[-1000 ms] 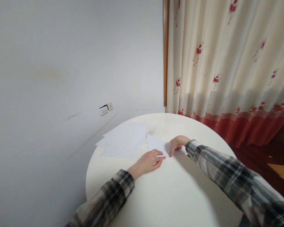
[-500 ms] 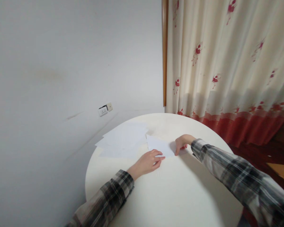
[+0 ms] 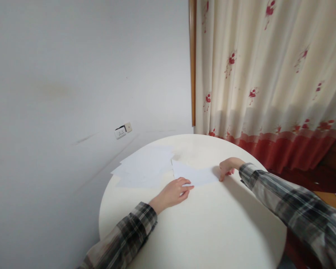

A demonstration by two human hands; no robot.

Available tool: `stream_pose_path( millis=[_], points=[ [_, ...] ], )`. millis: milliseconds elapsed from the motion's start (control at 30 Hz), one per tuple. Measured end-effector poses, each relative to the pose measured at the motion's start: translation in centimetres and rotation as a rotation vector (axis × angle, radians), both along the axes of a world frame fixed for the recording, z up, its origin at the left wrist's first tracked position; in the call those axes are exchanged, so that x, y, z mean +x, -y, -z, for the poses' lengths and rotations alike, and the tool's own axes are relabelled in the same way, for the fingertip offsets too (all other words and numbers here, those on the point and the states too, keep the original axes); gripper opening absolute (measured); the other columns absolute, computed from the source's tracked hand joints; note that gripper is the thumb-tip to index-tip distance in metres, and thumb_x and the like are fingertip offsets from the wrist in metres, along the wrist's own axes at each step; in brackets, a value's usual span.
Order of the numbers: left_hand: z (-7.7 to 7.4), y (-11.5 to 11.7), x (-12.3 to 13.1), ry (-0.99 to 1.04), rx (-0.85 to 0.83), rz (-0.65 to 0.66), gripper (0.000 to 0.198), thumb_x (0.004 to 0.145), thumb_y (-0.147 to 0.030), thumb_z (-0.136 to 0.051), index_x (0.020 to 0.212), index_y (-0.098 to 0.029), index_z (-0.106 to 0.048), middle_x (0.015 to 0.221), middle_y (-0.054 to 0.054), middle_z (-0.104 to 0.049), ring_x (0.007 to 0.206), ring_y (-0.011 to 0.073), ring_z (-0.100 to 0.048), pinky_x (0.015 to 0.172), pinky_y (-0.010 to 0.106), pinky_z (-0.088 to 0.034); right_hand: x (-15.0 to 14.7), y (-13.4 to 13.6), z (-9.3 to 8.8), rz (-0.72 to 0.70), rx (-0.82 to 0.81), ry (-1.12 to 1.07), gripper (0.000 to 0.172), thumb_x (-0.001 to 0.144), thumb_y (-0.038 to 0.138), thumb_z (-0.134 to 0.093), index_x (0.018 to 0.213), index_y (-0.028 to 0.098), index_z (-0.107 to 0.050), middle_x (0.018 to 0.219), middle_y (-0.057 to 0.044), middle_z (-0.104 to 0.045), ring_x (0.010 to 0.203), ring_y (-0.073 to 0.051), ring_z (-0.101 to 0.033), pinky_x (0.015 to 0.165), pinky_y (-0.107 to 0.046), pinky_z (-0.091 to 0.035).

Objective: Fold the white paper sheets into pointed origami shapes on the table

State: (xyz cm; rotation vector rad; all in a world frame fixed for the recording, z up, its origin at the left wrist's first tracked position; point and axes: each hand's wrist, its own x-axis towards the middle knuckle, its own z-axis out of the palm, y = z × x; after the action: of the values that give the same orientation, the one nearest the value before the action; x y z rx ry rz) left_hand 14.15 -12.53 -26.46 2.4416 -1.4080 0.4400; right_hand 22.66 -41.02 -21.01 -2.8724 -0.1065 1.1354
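A white sheet of paper (image 3: 194, 174) lies on the round white table (image 3: 201, 231), with its near edge running between my two hands. My left hand (image 3: 175, 192) rests over the sheet's near left part, fingers stretched out and slightly apart. At the sheet's right end is my right hand (image 3: 227, 168), its fingers curled together and a fingertip pressed down at the paper's edge. Whether that hand also pinches the paper from below is hidden. Left of this sheet, several overlapping white papers (image 3: 145, 164) are spread out flat.
A pale wall (image 3: 72, 93) with a power socket (image 3: 120, 132) borders the table's left side. Behind it on the right hangs a cream and red flowered curtain (image 3: 240, 74). A wooden surface (image 3: 329, 198) shows at the far right.
My right hand has slid right along the sheet's near edge to its right end. My left hand has stayed in place on the paper. The view has shifted slightly.
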Motion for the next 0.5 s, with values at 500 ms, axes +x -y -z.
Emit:
stream_pose_path(
  millis=[500],
  points=[
    [0.0,0.5,0.1,-0.105,-0.026,-0.053,0.02,0.084,-0.025,-0.042,0.099,-0.018,-0.053,0.105,0.006,-0.055,0.101,0.0168,-0.048,0.088,0.029,-0.04,-0.1,0.6,0.3,-0.054,0.192,0.231,0.025,0.062,0.034,-0.064,0.071,0.011,-0.061,0.062,-0.003,-0.058,0.058,-0.013,-0.052,0.055,-0.023,-0.039]
  ],
)
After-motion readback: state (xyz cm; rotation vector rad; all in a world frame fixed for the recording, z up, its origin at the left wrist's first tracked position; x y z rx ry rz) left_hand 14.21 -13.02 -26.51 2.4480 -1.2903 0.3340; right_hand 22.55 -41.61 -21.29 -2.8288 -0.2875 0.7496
